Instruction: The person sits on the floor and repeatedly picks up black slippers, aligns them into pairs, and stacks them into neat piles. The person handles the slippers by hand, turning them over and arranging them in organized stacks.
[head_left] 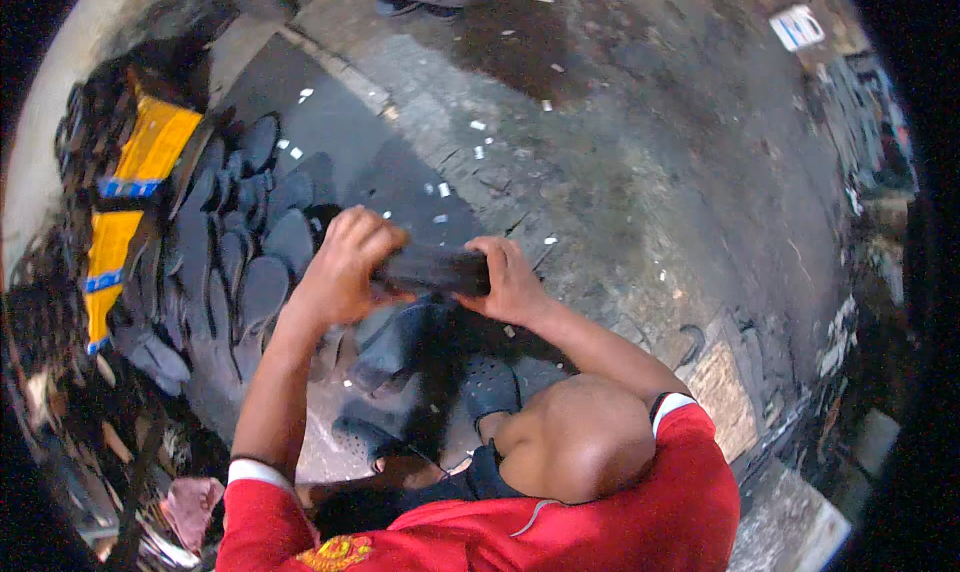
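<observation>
In front of me, both my hands hold up a black sole-like piece, blurred by motion point(435, 270). My left hand point(352, 262) grips its left end, fingers over the top and thumb below. Around its right end closes my right hand point(510, 280). Whether it is one piece or several pressed together I cannot make out. Below it, near my feet, stands a dark grey block-like object point(395, 347), partly in shadow. Many loose dark shoe soles point(265, 287) lie heaped left of my left hand.
A dark mat point(345, 132) spreads beyond the soles, dotted with small white scraps point(443, 190). A yellow strip with blue bands point(150, 152) lies over the heap at far left. Perforated dark clogs point(490, 387) are on my feet. A wooden board point(720, 397) lies to the right.
</observation>
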`<state>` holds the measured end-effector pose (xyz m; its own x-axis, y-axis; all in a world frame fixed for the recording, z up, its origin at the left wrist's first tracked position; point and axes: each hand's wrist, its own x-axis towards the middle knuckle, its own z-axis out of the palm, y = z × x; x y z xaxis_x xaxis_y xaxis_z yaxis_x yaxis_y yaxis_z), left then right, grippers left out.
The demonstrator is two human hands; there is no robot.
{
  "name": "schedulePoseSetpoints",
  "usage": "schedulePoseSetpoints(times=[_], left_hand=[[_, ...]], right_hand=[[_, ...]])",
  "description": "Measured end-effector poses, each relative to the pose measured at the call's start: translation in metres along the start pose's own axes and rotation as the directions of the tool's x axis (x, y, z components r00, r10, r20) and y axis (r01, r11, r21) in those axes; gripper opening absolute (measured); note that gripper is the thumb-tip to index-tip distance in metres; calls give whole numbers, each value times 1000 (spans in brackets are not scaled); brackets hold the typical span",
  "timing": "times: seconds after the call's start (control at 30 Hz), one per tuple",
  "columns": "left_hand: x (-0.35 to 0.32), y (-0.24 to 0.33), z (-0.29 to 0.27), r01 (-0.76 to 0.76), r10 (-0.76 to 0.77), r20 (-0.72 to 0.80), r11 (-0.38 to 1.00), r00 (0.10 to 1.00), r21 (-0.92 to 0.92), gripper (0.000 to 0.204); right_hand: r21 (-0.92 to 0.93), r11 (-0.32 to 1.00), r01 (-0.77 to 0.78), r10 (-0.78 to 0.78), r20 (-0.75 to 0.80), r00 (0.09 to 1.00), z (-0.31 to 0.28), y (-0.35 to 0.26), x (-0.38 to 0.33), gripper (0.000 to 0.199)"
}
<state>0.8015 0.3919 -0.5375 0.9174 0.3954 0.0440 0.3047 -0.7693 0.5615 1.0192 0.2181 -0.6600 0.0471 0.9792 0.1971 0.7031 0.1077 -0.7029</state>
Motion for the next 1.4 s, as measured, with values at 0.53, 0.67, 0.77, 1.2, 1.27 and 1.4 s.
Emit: schedulePoseSetpoints(times=[0.53, 0.67, 0.77, 1.2, 1.27, 1.4], left_hand=[[6, 32, 11, -47, 45, -22, 991, 999, -121, 69], [5, 25, 26, -45, 43, -40, 997, 998, -63, 73], [-29, -23, 29, 171, -179, -8, 948, 984, -268, 73], [-149, -1, 178, 692, -677, 147, 712, 721, -116, 94], [-144, 30, 177, 735, -730, 80, 675, 678, -68, 95], [-127, 33, 158, 807, -772, 274, 590, 574, -27, 90]], right_hand=[[0, 1000, -1, 1, -116, 993, 10, 16, -14, 81], [85, 996, -34, 45, -128, 991, 32, 28, -9, 81], [-37, 999, -21, 18, -65, 998, -3, -22, 12, 82], [-548, 588, -595, 372, -470, 800, -80, 124, 16, 78], [-508, 540, -671, 524, -421, 741, -88, 149, 13, 87], [38, 569, -821, 819, -118, 562, -133, 172, 38, 109]])
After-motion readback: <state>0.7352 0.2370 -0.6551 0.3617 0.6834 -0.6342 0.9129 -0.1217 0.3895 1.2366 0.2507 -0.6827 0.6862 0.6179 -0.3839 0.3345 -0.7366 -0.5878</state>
